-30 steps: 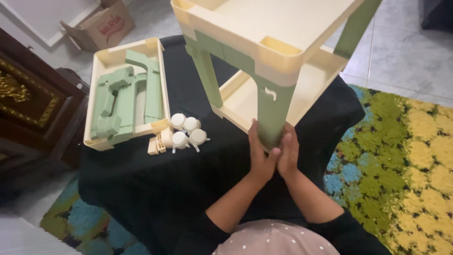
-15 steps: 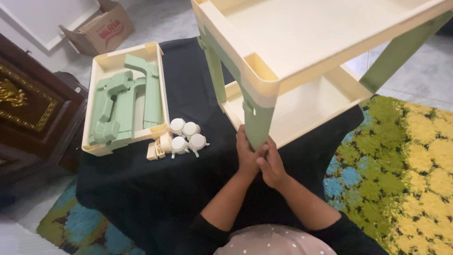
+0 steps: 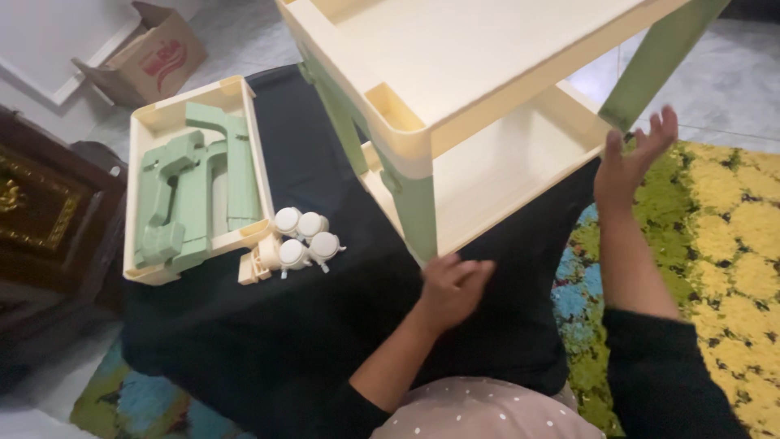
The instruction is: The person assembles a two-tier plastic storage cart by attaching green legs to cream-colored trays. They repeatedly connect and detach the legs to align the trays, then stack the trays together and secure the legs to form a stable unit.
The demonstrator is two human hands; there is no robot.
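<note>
Below, open left hand (image 3: 452,286) meets shelf (image 3: 487,73) corner; right hand (image 3: 630,154) spread, free.

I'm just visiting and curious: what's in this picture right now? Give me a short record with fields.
Setting: a dark cloth spread over a colourful rug on a tiled floor.
Main thing: cream shelf rack with green legs, tilted.
Left hand: open, at the foot of the rack's near green leg.
Right hand: open, fingers spread, near a far leg, holding nothing.
Spare parts: cream tray holding green pieces; white caster wheels beside it.
Background: cardboard box, dark wooden cabinet.
</note>
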